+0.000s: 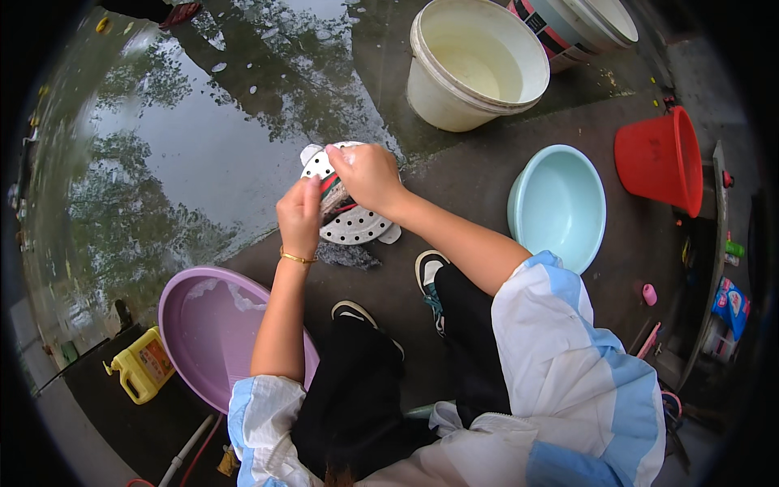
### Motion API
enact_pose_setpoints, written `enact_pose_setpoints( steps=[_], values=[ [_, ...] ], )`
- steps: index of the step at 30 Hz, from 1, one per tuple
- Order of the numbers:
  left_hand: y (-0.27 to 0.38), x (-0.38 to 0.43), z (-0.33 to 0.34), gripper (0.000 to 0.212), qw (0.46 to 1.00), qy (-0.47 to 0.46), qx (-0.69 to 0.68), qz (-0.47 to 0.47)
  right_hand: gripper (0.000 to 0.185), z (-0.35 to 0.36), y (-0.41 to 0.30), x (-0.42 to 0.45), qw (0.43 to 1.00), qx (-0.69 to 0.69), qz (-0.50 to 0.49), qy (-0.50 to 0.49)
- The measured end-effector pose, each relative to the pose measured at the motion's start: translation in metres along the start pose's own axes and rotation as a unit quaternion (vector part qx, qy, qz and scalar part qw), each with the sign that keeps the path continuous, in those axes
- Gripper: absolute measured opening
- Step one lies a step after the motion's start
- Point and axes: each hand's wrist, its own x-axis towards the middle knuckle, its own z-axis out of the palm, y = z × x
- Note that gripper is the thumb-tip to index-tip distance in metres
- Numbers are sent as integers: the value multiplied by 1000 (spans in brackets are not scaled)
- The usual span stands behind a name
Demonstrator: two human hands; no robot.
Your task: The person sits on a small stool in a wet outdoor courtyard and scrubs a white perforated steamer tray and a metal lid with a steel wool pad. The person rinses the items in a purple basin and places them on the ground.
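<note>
My left hand (298, 210) and my right hand (368, 176) are closed above a round white perforated plate (359, 226) with ear-shaped handles. Between them is a dark item with red and green stripes (336, 198), seemingly a cloth; both hands appear to grip it, though my fingers hide much of it. A gold-coloured bracelet (298, 259) circles my left wrist. Just below the plate, a dark grey fuzzy clump (348, 255) lies on the floor.
A purple basin (201, 341) holds sudsy water beside a yellow jug (143, 365). On the right are a light blue basin (563, 207) and a red bucket (651, 158). A white bucket (450, 109) holds cloudy water. Wet floor (201, 164) reflects trees. Another person's shoe (180, 14) shows top left.
</note>
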Motion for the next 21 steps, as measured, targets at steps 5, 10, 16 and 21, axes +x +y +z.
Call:
enact_pose_setpoints(
  steps=[5, 10, 16, 21],
  values=[
    [11, -2, 5, 14, 964, -200, -161, -71, 40, 2, 14, 5, 995, 61, -38, 68],
    [18, -14, 11, 27, 882, -286, -359, -110, 18, 11, 22, 9, 970, 223, -13, 98],
    [7, -11, 15, 33, 927, -188, -313, -79, 41, 10, 7, -15, 858, 475, 115, -160],
    [12, -16, 15, 28, 965, -140, -220, -17, 24, -3, -5, -18, 885, 374, 160, -226]
  ],
)
